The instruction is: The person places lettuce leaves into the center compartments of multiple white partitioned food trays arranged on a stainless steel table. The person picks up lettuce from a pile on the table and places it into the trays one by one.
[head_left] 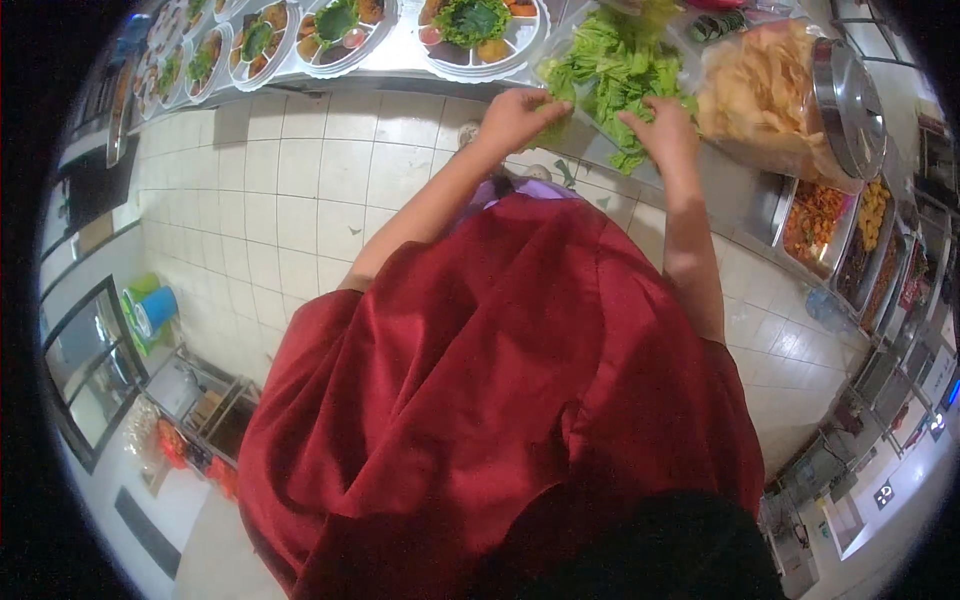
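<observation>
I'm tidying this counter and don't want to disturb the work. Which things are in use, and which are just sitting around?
In use:
- lettuce leaves, both hands in them
- left hand
- right hand

Sitting around:
- bag of crackers
- filled platters
- metal lid
- trays of cooked food
- blue cup

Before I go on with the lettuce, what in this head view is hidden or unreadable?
- Left hand: fingertips buried in the lettuce leaves; grip unclear.
- Right hand: fingers curl into the leaves, hiding what they pinch.
- Sectioned plates: cut off by the top edge.
- Trays of fried food: warped at the fisheye rim, contents too small.
</observation>
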The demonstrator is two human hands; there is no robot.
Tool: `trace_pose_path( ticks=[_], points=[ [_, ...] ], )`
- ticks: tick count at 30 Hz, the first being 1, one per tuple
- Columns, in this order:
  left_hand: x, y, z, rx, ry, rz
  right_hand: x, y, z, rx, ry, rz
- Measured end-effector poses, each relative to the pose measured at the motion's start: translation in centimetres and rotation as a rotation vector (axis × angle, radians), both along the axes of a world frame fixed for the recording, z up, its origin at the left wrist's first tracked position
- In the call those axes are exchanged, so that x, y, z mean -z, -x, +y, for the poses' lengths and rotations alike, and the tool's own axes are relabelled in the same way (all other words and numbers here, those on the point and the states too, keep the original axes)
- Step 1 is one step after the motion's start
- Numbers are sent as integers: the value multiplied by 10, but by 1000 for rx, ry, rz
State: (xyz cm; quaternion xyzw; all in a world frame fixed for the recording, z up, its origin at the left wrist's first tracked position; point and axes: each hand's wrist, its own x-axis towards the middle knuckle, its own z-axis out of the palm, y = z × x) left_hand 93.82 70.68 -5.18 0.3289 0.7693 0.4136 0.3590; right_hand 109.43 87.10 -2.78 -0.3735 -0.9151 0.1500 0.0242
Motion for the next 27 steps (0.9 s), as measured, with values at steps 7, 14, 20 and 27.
trace_pose_path(
  ticks=[7,14,20,27],
  points=[
    [21,2,7,58,43,182,16,-2,18,92,322,212],
    [28,0,14,68,25,168,-7,4,-6,85,190,-202],
    [33,0,25,106,32,150,1,-14,18,94,69,244],
    [27,-4,44,126,83,120,-29,-7,47,224,10,490]
  ],
)
